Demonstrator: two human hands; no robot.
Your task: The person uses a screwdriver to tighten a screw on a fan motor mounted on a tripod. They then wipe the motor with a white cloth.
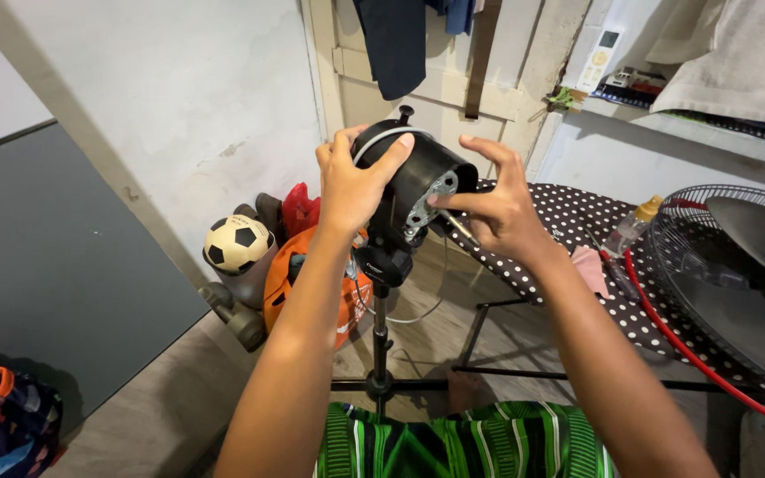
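A black fan motor housing point(418, 173) sits atop a thin black stand pole point(381, 336), with a small knob on top and a metal front plate. My left hand point(351, 181) grips the housing from the left and top. My right hand point(493, 204) is at the motor's front, thumb and fingers pinched on the metal shaft point(458, 227) that sticks out of the plate. A white cable point(418, 314) hangs down from the motor behind the pole.
A fan grille with blade point(737, 283) and a red ring lies on a polka-dot covered board point(568, 221) at the right, beside a small bottle point(632, 226) and a pink cloth. A soccer ball point(236, 243), boots and an orange bag stand by the wall.
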